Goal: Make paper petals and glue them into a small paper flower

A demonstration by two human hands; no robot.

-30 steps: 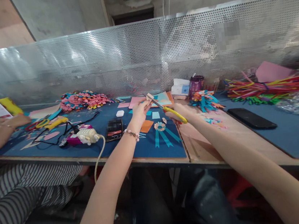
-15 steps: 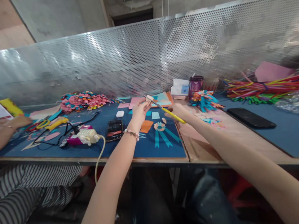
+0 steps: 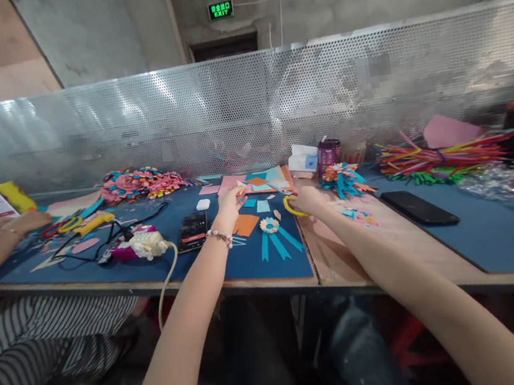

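Note:
My left hand (image 3: 229,203) is closed in a pinch on a small pale paper piece (image 3: 240,186), mostly hidden by the fingers. My right hand (image 3: 309,200) grips yellow-handled scissors (image 3: 294,207); their blades point up and left, apart from the paper. Below and between the hands lies a paper rosette (image 3: 269,226) with a peach flower head and blue ribbon tails. Around it on the blue mat are an orange paper (image 3: 245,224), a light blue square (image 3: 263,206) and a darker blue piece (image 3: 249,203). Pink and orange sheets (image 3: 232,183) lie behind my left hand.
A power strip (image 3: 144,244) with cables and a phone (image 3: 193,231) lie left; another phone (image 3: 419,207) lies right. Behind stand a purple cup (image 3: 329,155), a paper-strip bundle (image 3: 343,180) and a perforated metal screen (image 3: 229,115). A co-worker's hand (image 3: 33,221) is at far left.
The scissors have come away from the paper piece and their blades have swung lower. My left hand has turned and shifted slightly left. The whole view has moved a little.

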